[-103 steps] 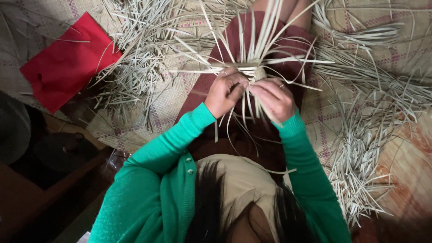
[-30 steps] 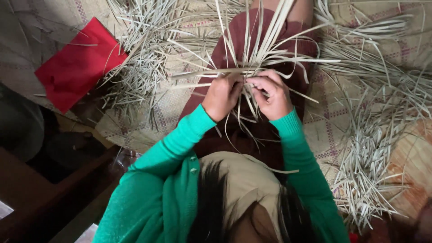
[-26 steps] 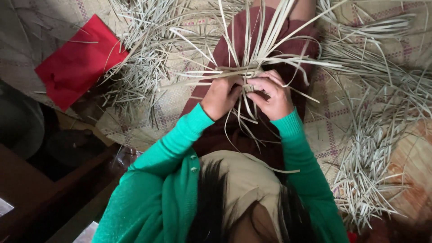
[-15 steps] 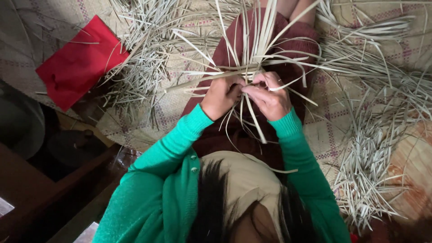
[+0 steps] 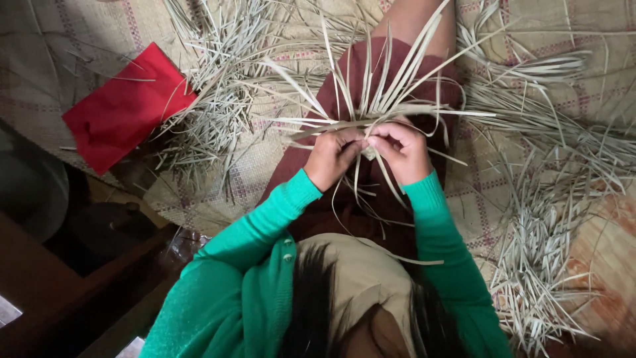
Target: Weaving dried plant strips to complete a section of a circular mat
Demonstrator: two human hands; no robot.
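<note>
Pinching the crossing point of a bundle of dry palm strips (image 5: pixel 371 119) over your lap, your left hand (image 5: pixel 334 156) and right hand (image 5: pixel 401 151) meet, fingers (image 5: pixel 354 140) pressed together on it. Loose strips (image 5: pixel 212 113) litter the mat (image 5: pixel 490 199) beyond; red cloth (image 5: pixel 122 106) far left.

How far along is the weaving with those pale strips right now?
Early. Done: only a small woven knot where the strips cross, mostly hidden behind the fingers. In hand: left hand and right hand pinch the woven bundle over the lap. Left: long unwoven ends fan out, and loose strip piles lie on the mat.
</note>
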